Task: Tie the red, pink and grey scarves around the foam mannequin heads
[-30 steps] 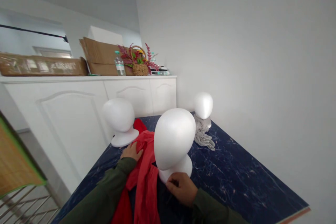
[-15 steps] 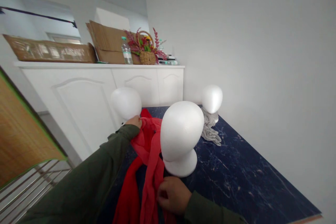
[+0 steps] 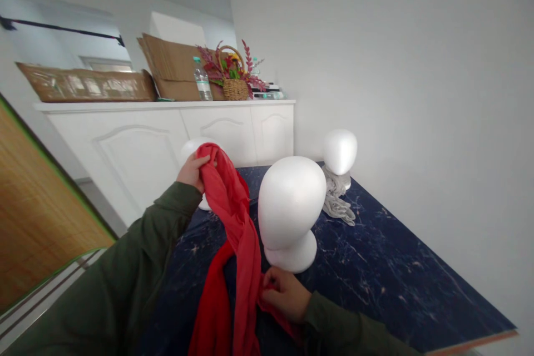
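A long red scarf point(image 3: 230, 200) hangs from my left hand point(image 3: 194, 171), which is closed on its upper fold in front of the left white mannequin head point(image 3: 192, 146). The scarf's lengths run down toward me past the table's near part. My right hand point(image 3: 287, 292) is closed on another part of the scarf, low at the base of the middle mannequin head point(image 3: 292, 206). That head stands upright and bare, with the scarf to its left. The left head is largely hidden behind my left hand and the cloth.
A third mannequin head point(image 3: 340, 150) at the back right has a grey scarf point(image 3: 336, 200) around its neck. The dark blue marbled table point(image 3: 384, 267) meets the wall. Behind stand white cabinets point(image 3: 133, 161) bearing cardboard boxes point(image 3: 92, 84), a bottle point(image 3: 202, 82) and a flower basket point(image 3: 235, 89).
My left hand has risen and moved slightly left, lifting the scarf's upper fold off the table. My right hand has shifted slightly up and right, pulling some scarf along.
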The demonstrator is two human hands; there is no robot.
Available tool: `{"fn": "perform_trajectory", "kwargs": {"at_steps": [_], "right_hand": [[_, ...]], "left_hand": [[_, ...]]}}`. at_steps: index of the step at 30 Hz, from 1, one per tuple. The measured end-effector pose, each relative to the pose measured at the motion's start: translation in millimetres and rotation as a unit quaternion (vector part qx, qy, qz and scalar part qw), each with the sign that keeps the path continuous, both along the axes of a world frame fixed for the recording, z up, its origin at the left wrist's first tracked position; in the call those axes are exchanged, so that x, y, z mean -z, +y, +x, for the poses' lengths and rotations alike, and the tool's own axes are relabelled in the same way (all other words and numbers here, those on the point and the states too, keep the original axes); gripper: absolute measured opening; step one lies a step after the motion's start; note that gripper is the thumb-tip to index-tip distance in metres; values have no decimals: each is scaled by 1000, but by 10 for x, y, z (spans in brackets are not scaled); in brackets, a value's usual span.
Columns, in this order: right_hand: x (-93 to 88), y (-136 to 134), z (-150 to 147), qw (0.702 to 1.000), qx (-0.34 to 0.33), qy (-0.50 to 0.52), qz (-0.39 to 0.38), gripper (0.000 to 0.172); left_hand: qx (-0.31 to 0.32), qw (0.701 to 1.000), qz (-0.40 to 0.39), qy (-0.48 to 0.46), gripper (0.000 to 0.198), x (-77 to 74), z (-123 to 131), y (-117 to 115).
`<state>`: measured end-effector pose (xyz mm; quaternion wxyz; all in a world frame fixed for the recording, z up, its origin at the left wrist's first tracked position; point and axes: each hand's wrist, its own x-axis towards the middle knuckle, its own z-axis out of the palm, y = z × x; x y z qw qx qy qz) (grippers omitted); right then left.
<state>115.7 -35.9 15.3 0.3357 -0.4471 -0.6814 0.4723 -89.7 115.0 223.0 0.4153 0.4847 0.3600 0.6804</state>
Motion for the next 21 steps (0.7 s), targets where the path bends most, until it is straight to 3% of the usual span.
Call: {"fn": "perform_trajectory", "kwargs": {"at_steps": [3, 6, 8, 11, 13, 16, 19, 21], "right_hand": [[-66, -34, 18, 999, -2, -27, 20, 14], [-102, -43, -8, 996, -63, 19, -63, 35], [-96, -49, -73, 991, -86, 50, -85, 44], [-66, -77, -221, 1000, -22, 0, 3, 47], [-54, -98, -310, 997, 23, -55, 45, 33], [-67, -112, -371, 992, 45, -107, 58, 20], [-94, -102, -367, 979, 57, -172, 97, 38], [-97, -81, -374, 965, 60, -222, 124, 40]], "left_hand": [[65, 996, 52, -38, 22, -229, 56, -192], [113, 987, 101, -56, 28, -408, 126, -341], [104, 987, 119, -38, 27, -505, 191, -400], [71, 989, 130, 13, 24, -633, 301, -412], [61, 990, 113, 58, 20, -694, 355, -372], [57, 989, 36, 130, 11, -710, 374, -280], [46, 986, -24, 159, 11, -625, 329, -210], [43, 986, -34, 154, 14, -537, 294, -195]]}}
